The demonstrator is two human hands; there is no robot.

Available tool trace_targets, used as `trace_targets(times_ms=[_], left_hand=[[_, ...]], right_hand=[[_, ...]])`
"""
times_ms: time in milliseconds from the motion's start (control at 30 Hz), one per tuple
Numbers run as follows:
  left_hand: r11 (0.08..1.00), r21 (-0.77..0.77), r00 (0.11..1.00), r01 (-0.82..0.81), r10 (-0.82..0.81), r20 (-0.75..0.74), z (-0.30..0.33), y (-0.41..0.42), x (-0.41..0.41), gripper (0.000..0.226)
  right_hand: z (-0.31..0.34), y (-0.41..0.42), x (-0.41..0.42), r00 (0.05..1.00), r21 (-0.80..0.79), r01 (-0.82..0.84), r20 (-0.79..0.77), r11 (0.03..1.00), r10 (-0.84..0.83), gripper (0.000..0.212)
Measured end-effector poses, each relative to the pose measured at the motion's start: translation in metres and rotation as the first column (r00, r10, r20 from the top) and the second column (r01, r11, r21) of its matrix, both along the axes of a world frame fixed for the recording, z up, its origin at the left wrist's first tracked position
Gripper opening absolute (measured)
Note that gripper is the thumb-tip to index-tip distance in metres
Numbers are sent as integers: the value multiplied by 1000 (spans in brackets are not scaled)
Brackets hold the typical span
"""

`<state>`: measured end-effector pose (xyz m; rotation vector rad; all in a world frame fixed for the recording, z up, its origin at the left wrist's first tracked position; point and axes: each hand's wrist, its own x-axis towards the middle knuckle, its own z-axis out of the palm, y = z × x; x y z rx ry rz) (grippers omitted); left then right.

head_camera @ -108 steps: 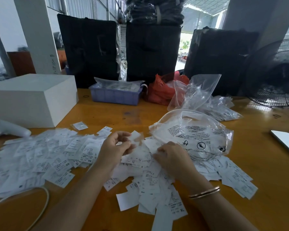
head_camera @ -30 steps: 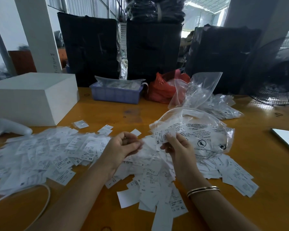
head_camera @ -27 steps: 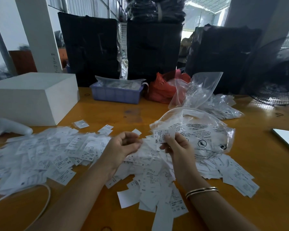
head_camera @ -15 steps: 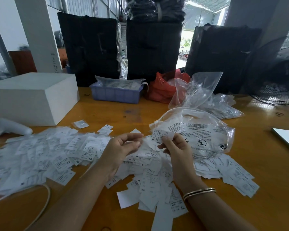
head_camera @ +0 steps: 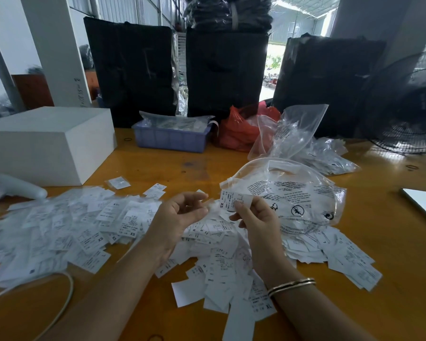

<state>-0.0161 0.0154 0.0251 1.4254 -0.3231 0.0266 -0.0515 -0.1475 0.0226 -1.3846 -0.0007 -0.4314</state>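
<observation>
– Dozens of labels spill from the pile (head_camera: 219,262) toward the bottom edge, under both forearms, and a cable (head_camera: 70,284) loops at lower left. Any trouble there?
– Some. I'd lift the wrists when moving instead of dragging them, or those slips go off the near edge.
– And the grip?
– The right hand (head_camera: 258,221) pinches one label (head_camera: 233,199) between thumb and fingertips. It holds it up just above the pile at mid-frame, with XS readable at its left end. The left hand (head_camera: 178,217) sits just beside it, fingers loosely curved and half open, with nothing plainly in it.
– Best way on?
– Read the size first. My guess is that it belongs on the heap (head_camera: 89,222) at centre left, where XS marks show. Hand it across or lay it flat, and don't toss it, since these slips are light and slide.
– Room to move?
– The left side is crowded with the heap, then a controller (head_camera: 15,187) and the box (head_camera: 47,141) behind. Right of the hands, the bag (head_camera: 293,195) lies on the pile's far side. Past it, bare counter (head_camera: 403,303) runs to a phone (head_camera: 423,203) at the right edge.
– Further back?
– A tray (head_camera: 170,140), a red bag (head_camera: 236,131) and a fan (head_camera: 418,107) at upper right. I can't tell whether it runs, but a draught would scatter everything.
</observation>
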Motion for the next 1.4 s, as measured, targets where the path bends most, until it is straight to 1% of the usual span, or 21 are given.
trace_targets(times_ms=[100, 267, 367, 467, 567, 700, 833, 1000, 1100, 1167, 1233, 1300, 1400], left_hand=[[1000, 21, 1000, -9, 8, 12, -1, 1, 0, 27], [997, 56, 998, -50, 48, 38, -1, 1, 1, 26], [997, 57, 998, -51, 49, 39, 0, 1, 0, 27], [999, 37, 999, -36, 35, 26, 2, 1, -2, 22], [1000, 8, 1000, -19, 19, -2, 3, 1, -3, 27], [997, -68, 999, 32, -35, -42, 3, 2, -2, 31], [993, -98, 996, 70, -75, -53, 3, 0, -2, 22], [998, -38, 998, 48, -50, -41, 2, -1, -3, 32], [1000, -10, 999, 20, -21, -43, 1, 0, -3, 25], [1000, 15, 999, 7, -6, -38, 1, 0, -2, 22], [1000, 27, 999, -6, 7, -40, 1, 0, -2, 19], [999, 20, 998, -26, 27, -53, 2, 0, -3, 18], [999, -17, 998, -43, 42, -48, 3, 1, -4, 17]], right_hand=[[0, 0, 0, 1000, 8, -7, -12, 1000, 7, 4], [1, 1, -2, 1000, 12, -14, -5, 1000, 14, 5], [2, 1, -3, 1000, 18, -23, 4, 1000, 23, 5], [1, 0, -3, 999, -1, -27, 17, 1000, 27, 6], [1, 1, -1, 999, -88, -32, 36, 996, 35, 10], [-1, 2, 1, 999, -188, -14, 45, 982, 23, 15], [-3, 2, 1, 999, -235, -7, 37, 972, 16, 16], [0, 4, -4, 998, -369, -3, 59, 929, 26, 19], [3, 5, -6, 996, -507, 7, 79, 862, 38, 29], [4, 5, -6, 996, -545, -8, 74, 839, 57, 33], [4, 4, -6, 995, -503, -23, 68, 864, 67, 31], [5, 3, -6, 996, -401, -11, 79, 916, 47, 28], [9, -2, -5, 993, -220, 44, 118, 974, -18, 33]])
